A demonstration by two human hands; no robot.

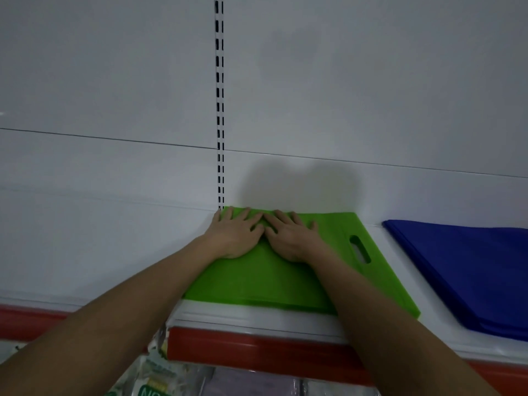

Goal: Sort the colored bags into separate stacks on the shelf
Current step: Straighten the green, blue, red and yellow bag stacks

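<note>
Two bare hands press flat on a green bag stack lying on a white shelf against its back panel. The left hand and right hand lie side by side at the far edge, fingers straight and spread, gripping nothing. A blue bag stack lies well apart to the right. The green stack's near right corner seems to overhang the shelf edge; pushing unevenly could skew the stack or slide bags off.

You get dim, flat, greyish light; a soft shadow falls on the back panel. Edges bow from the wide lens, slightly blurred.
</note>
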